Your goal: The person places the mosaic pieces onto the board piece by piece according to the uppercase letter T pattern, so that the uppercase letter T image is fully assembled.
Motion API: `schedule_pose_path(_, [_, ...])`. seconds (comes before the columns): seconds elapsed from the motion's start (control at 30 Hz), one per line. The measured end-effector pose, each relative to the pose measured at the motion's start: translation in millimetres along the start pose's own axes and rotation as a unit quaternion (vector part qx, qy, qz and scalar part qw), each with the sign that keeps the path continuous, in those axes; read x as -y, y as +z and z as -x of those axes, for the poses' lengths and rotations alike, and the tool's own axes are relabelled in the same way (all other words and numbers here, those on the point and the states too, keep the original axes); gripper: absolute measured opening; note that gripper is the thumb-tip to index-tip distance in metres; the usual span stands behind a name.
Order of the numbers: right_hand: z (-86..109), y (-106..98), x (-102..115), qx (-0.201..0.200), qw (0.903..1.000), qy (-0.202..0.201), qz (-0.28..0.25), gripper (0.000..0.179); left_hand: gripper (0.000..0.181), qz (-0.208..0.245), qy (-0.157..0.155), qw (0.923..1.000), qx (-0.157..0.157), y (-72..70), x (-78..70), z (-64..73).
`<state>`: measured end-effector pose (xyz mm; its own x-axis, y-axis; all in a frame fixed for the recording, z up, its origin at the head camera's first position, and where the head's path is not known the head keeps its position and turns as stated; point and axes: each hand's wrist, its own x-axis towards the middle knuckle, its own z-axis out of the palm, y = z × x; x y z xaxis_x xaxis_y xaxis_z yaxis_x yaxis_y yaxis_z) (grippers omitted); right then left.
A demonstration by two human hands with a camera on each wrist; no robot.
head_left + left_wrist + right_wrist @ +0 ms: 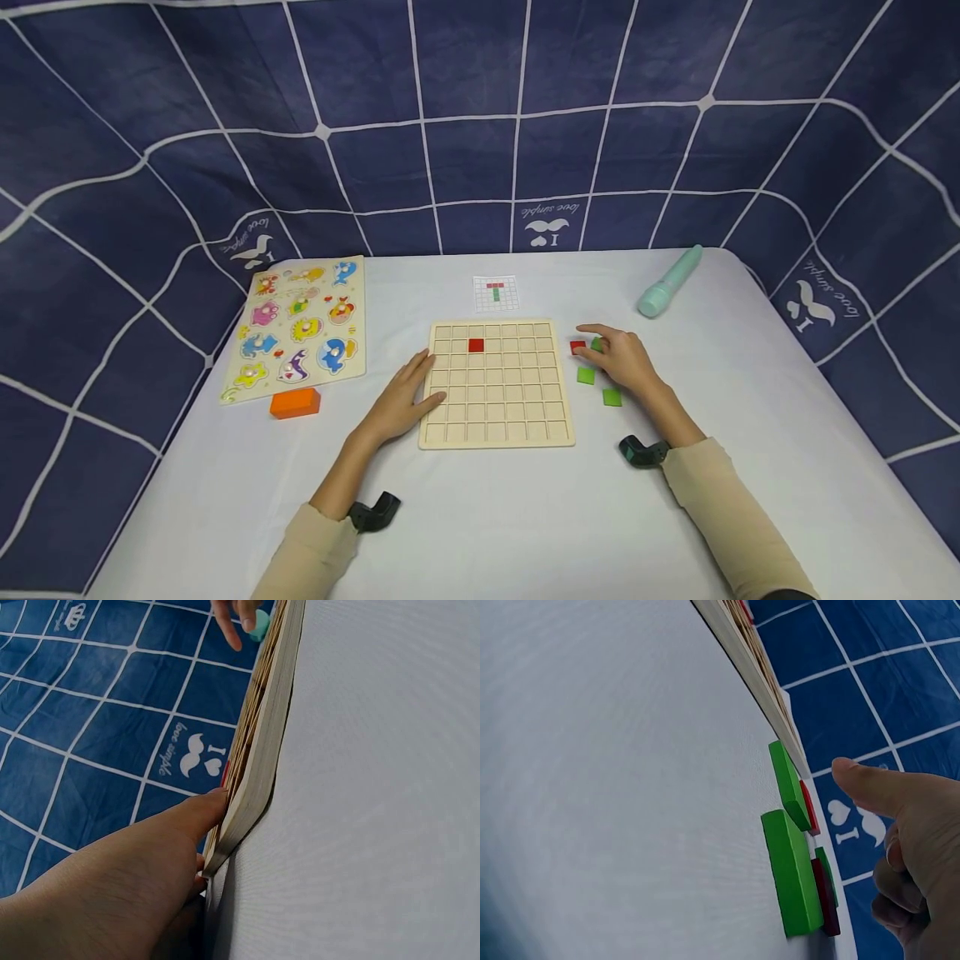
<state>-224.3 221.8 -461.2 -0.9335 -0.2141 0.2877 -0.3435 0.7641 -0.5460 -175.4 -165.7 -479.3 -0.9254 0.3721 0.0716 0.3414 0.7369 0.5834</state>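
A wooden grid board [495, 446] lies in the middle of the table, with one red tile [476, 345] in an upper cell. My left hand [401, 400] rests at the board's left edge, fingers straight along it and thumb on top. Right of the board, my right hand [622, 358] hovers over loose tiles, thumb and index finger parted around a red tile [577, 347]. Green tiles [586, 376] lie near it, one partly covered by the fingers. In the right wrist view, a second loose red tile [825, 896] shows beside a green one.
Behind the board lies a small card [496, 293] printed with a red and green T on a grid. A picture peg puzzle [285, 304] and an orange block [295, 403] are at left. A mint-green flashlight-shaped object [670, 282] lies at back right. Patterned blue cloth [465, 150] hangs behind.
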Motion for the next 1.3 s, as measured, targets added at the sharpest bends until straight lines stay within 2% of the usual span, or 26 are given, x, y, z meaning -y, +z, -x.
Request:
schedule_pose_path(0.37, [2.0,0.0,-1.4,0.023,0.9993,0.028,0.007,0.042,0.071,0.000,-0.002,1.0000,0.002,0.6,-0.6,0.4])
schedule_pose_path(0.73, [3.0,2.6,-4.0,0.069,0.9954,0.059,0.030,0.046,0.071,0.005,-0.002,1.0000,-0.001,0.6,-1.3,0.5])
schedule_pose_path(1.3, [4.3,3.0,-5.2,0.046,0.9979,0.037,0.025,0.033,0.071,0.003,-0.003,1.0000,0.001,0.5,-1.3,0.5])
